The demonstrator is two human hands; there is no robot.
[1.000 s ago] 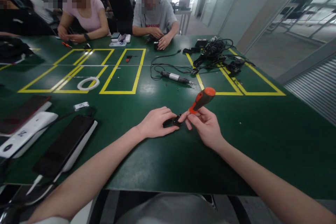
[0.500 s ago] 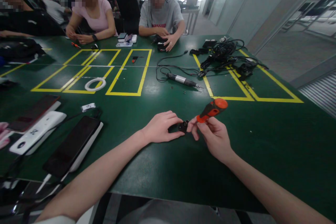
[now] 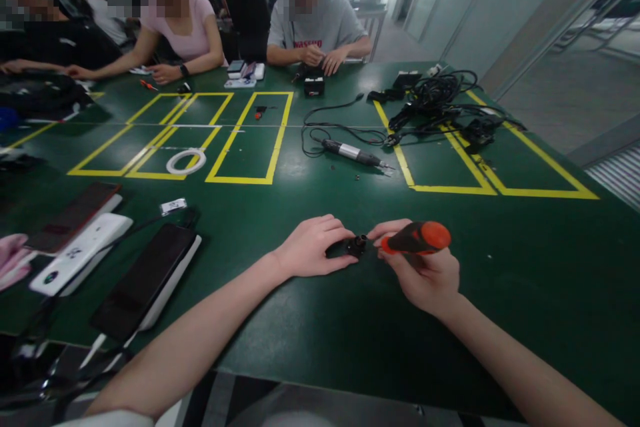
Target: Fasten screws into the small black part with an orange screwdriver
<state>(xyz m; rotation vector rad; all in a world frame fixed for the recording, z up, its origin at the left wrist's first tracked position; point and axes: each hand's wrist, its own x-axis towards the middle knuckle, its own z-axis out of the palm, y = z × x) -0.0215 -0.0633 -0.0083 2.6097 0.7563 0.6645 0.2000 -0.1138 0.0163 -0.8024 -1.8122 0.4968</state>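
Note:
Between the thumb and fingers of my left hand is a small black part with a short round stub on top, resting on the green table. My right hand is closed around a screwdriver with a black and orange handle. Its handle end points up and to the right, toward the camera. The blade is hidden by my fingers, so I cannot tell whether it touches anything. My right fingertips are just right of the black part.
Beyond my hands lies a corded electric screwdriver; tangled black cables are at the far right. A tape roll lies left of centre. Phones and a white power bank sit at left. Several people sit opposite.
My right hand has drawn slightly right, away from the black part, and the screwdriver handle has tipped lower. The left hand keeps its hold. Across the table, one person's arm has stretched out sideways.

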